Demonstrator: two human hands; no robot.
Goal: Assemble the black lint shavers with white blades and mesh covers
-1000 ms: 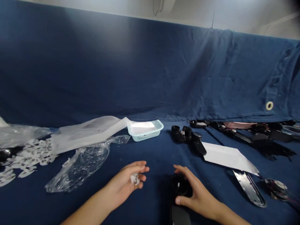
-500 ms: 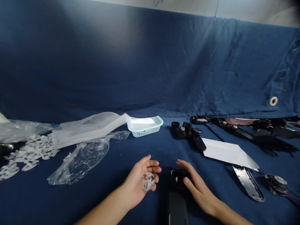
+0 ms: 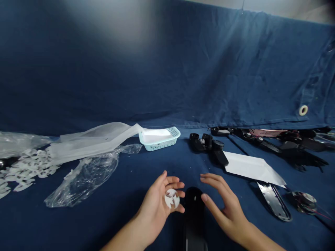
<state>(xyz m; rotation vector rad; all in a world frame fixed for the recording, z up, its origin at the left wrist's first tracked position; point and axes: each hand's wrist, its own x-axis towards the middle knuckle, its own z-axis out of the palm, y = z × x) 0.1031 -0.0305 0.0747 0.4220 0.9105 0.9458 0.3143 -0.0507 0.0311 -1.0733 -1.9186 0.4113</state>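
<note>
My left hand (image 3: 159,204) is turned palm up, fingers loosely curled. A round white plastic disc with cut-outs (image 3: 172,198) rests on those fingers. Just to the right lies a long black plastic housing (image 3: 194,216) with a rounded far end and a small pale spot near that end. My right hand (image 3: 226,205) hovers at the housing's right side, thumb and fingers apart and nothing between them. Its thumb tip is close to the housing; whether they touch I cannot tell. The near end of the housing runs out of view.
At the left lie a pile of white plastic pieces (image 3: 31,167), a clear plastic bag (image 3: 86,177) and white foam sheeting (image 3: 91,143). A light-blue basket (image 3: 159,144) stands ahead. To the right are black parts (image 3: 206,144), white paper (image 3: 252,169), a shell (image 3: 274,202) and a wired round part (image 3: 305,202).
My right hand has drawn back from the far end of the black housing and spread its fingers. The white disc now shows its face more fully in my left hand. The view has shifted slightly.
</note>
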